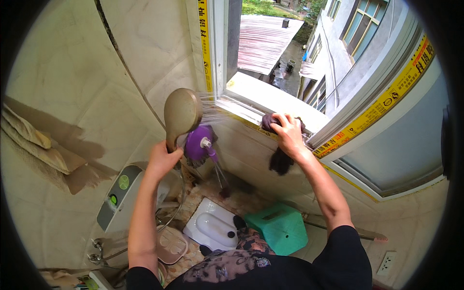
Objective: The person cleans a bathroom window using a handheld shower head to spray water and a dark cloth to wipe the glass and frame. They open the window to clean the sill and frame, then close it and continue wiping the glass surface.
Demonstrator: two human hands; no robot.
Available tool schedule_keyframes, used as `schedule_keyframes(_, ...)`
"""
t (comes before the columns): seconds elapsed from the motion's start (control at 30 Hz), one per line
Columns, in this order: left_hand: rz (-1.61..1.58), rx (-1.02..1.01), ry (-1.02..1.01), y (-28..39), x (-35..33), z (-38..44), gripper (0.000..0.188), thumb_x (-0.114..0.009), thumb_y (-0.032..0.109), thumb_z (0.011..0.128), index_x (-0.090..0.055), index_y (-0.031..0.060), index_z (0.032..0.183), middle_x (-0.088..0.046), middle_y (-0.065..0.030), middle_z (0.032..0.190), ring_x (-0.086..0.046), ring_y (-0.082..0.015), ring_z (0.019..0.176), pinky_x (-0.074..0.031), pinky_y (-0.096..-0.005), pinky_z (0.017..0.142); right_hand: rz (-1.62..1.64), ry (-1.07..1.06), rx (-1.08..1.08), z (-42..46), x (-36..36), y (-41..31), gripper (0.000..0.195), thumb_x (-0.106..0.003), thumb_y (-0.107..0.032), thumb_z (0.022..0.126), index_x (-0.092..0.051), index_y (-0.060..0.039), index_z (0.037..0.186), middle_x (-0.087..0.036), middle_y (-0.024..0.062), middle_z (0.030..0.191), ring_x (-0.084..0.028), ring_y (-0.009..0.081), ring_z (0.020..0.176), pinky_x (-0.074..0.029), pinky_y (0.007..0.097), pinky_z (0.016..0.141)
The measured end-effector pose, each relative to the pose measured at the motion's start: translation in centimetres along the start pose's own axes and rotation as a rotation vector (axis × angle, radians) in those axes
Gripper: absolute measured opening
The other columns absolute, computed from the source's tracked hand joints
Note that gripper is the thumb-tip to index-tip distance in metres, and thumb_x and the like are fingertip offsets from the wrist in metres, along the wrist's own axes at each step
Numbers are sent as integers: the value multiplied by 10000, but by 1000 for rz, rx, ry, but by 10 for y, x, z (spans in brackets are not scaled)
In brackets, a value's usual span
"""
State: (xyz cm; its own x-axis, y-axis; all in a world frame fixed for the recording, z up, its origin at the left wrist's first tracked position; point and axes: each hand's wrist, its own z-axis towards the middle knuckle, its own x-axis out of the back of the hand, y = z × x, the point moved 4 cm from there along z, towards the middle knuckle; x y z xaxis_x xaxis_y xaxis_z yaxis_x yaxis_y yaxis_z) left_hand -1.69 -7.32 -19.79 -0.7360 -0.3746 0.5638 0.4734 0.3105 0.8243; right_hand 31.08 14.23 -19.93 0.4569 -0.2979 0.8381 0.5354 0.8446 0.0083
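Observation:
My left hand (164, 162) grips the handle of a handheld shower head (181, 110), held up in front of the wall. Water sprays from its face toward the left corner of the window sill track (250, 110). On the right part of that sill, my right hand (289, 136) presses a dark, wet-looking cloth (270, 124). A loose end of the cloth hangs below the hand against the wall tiles. The window (282, 87) stands open beyond, its frame edged with yellow printed tape (377, 108).
Behind the shower head is a purple mop head (197, 143). Below lie a white squat toilet (212, 224), a green plastic stool (281, 228) and a pinkish basin (172, 244). A cistern (121, 195) and towels (43, 148) hang at left. A wall socket (386, 262) is at lower right.

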Motion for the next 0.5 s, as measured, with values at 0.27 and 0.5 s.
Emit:
schedule_keyframes(0.27,-9,12,97,21,-4,-3,226,-655,219,791,-575,7,787,-550,-51,630,-512,-128,602,-436,-322,578,-85,-246,-131,147,-98,-57,250,-602,-72,753,-728,-126,962,-540,120,1255,-498,310,1156,-419,473,919)
schedule_keyframes(0.5,81,100,70,13,17,-22,153,-614,157,841,-563,15,812,-628,-47,702,-577,-114,676,-449,-290,616,-54,-342,-205,67,-40,-18,217,-635,-126,738,-733,-133,932,-578,121,1100,-531,304,1097,-434,457,873)
